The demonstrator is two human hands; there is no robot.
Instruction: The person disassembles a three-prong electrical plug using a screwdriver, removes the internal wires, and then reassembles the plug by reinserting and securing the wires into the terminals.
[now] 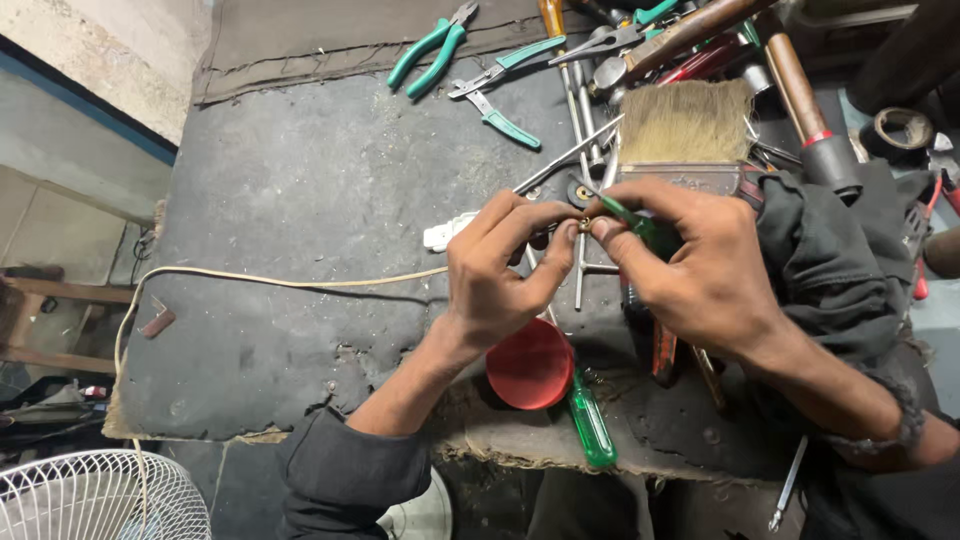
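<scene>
- Small brass part (583,226) pinched between thumb and fingertips of left hand (497,270), above the counter (300,200) middle, toward its far edge.
- Right hand (690,265) grip pressed together on green-handled screwdriver (625,212); long axis slanting up-left, tip just beside the part.
- Both hands equally near; part between the two grips.

head view, looking down on a dark workbench (300,200). left hand (497,268) pinches a small brass part (583,226) at its fingertips; right hand (690,262) holds a green-handled screwdriver (632,219) with its tip at that part. below the hands: a red lid (530,365) and a second green screwdriver (592,422). behind them: a wide paintbrush (685,130), green-handled pliers (430,50), and a white cord (250,280).
</scene>
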